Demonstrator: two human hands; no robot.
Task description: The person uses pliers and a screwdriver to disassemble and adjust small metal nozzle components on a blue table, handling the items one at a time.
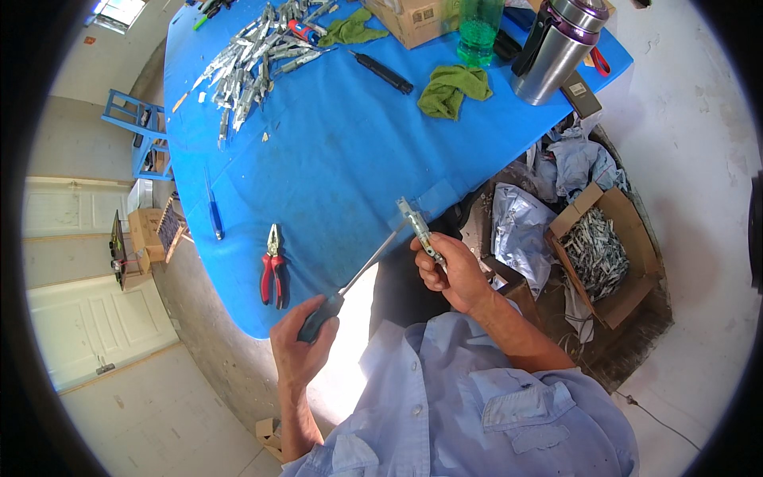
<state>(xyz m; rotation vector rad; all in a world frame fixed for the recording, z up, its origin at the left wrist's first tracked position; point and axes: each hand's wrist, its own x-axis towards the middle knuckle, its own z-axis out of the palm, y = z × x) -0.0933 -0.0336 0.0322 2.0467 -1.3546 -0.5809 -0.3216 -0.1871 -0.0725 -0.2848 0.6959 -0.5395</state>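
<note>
My left hand [296, 343] is wrapped round the dark teal handle of a screwdriver [320, 319]. Its long thin shaft slants up and right, and the tip reaches a narrow silver metal fitting [414, 218]. That fitting is gripped by my right hand [459, 276], its upper end sticking out beyond the fingers; whether the tip touches it or passes behind it I cannot tell. On the blue cloth beside my left hand lie pliers [272, 274] with red and black handles. Farther left is a second screwdriver [214, 216] with a blue handle.
A heap of similar metal fittings [246, 75] covers the table's far left. Green rags [453, 90], a black pen-shaped tool [381, 73], a green bottle [479, 40] and a steel flask [556, 52] stand or lie farther back. Below right, a cardboard box [642, 296] holds many metal pieces.
</note>
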